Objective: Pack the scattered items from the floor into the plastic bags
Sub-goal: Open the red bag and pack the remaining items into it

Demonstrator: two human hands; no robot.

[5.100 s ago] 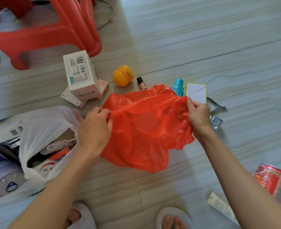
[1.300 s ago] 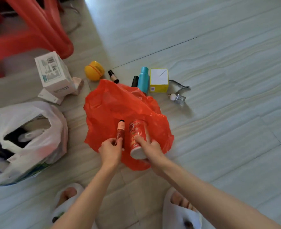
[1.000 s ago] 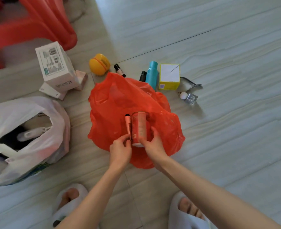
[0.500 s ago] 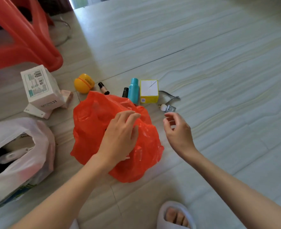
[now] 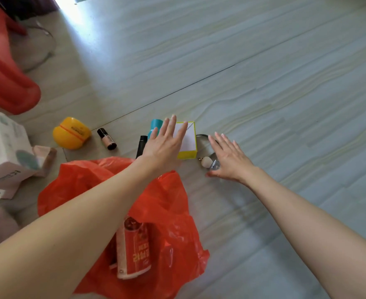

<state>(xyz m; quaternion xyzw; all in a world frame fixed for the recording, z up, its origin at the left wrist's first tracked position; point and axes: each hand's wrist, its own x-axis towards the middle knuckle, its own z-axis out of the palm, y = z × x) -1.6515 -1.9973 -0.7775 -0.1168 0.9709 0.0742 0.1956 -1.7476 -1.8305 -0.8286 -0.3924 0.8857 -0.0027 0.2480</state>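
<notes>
A: Where's there room on the floor (image 5: 264,50)?
B: Far side & right are bare tile, one dark grout line running diag. through the middle. Left edge is crowded: red stool (image 5: 3,67) top-left, white box (image 5: 3,145) below it, partly cut off by the frame, w/ a small pink box (image 5: 46,155) just beside it.
A: And the loose stuff?
B: In a row just beyond the bag: yellow tub (image 5: 71,133), small vial (image 5: 107,139) lying flat, black tube (image 5: 141,145), teal bottle (image 5: 155,126), yellow box (image 5: 188,140). Right of that, a small round stopper (image 5: 205,161), a clear bit (image 5: 214,165), a dark curved clip (image 5: 201,136), all close together.
A: Bag?
B: Red bag (image 5: 169,212) lies on the floor nearest the person, mouth loose. A red can (image 5: 133,249) is inside it, lying along the bag; smth thin beside it, can't tell what.
A: Left hand?
B: Left hand (image 5: 163,145) is flat, fingers straight & spread, held over the teal bottle and the yellow box's left part. Grasps nothing; can't tell if it touches them.
A: Right?
B: Right hand (image 5: 227,158) also released, fingers splayed, palm down over the clip & clear bit. Thumb near the floor. Contact unclear, holds nothing.
A: Arms?
B: Left forearm crosses over the bag; right arm is well clear of it.
</notes>
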